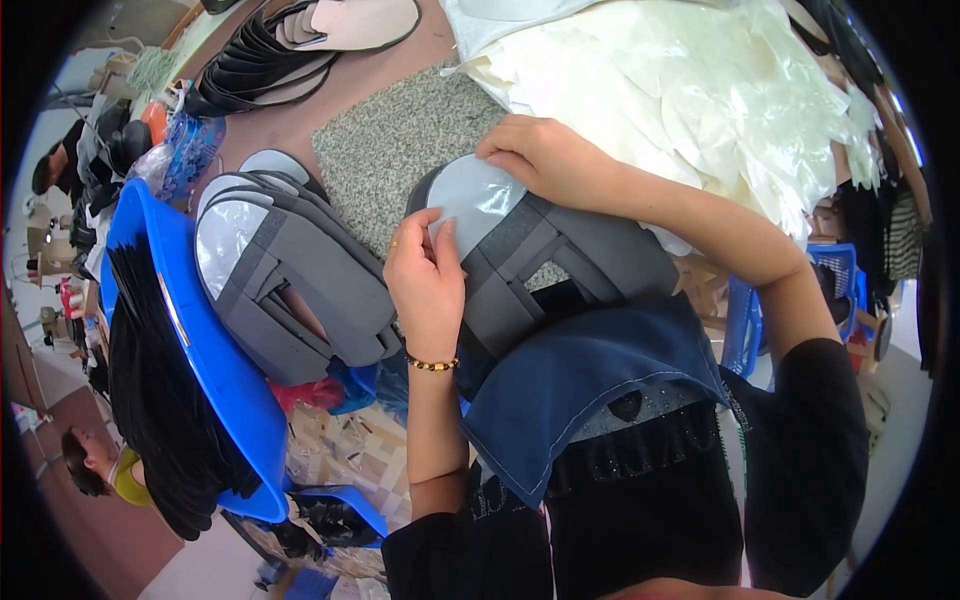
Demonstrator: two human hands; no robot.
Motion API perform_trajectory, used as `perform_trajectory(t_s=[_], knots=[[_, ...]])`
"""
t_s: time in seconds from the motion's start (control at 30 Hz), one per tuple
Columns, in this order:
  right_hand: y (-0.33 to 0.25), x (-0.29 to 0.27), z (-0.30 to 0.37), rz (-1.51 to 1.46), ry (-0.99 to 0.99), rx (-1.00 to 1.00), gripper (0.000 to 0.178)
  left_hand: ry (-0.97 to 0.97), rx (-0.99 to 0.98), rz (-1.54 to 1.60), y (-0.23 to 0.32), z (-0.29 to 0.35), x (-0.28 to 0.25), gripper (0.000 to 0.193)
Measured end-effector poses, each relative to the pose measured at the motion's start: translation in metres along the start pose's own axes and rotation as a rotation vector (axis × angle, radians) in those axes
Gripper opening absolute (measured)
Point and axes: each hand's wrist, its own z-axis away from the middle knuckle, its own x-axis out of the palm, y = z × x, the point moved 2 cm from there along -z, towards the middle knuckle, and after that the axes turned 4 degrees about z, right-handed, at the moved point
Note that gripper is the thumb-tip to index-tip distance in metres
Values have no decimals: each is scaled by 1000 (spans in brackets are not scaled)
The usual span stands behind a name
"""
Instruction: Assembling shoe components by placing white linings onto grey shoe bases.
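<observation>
In front of me lies a dark grey shoe upper [610, 240] with a shiny light grey toe piece [485, 200] and an open cut-out in its middle. My right hand [550, 160] pinches the far edge of that toe piece, thumb and fingers closed. Curled at the toe piece's left edge is my left hand [425, 280], its thumb and fingertips drawn together on the rim; a beaded bracelet circles the wrist. Just left of it rests a stack of similar grey uppers [315, 245], overlapping one another, their light toe pieces facing away from me.
Beneath the work is a speckled grey slab [400, 125]. White glossy sheets [660, 90] heap up at the far right. Stacked black shoe parts [265, 65] and a pale insole-shaped piece [365, 22] lie far left. A blue bin [220, 370] holds long black strips [160, 380]. Another person [100, 470] is beyond.
</observation>
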Motion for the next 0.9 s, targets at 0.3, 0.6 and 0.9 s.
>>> perform_trajectory(t_s=[0.3,0.6,0.9], knots=[[-14,-6,36,598,-128,-118,34,-201,186,-450,6,30,-27,31],[-21,-24,35,106,63,12,47,146,421,-465,8,29,-17,37],[-70,-72,38,-604,-214,235,39,147,60,665,31,65,-41,35]])
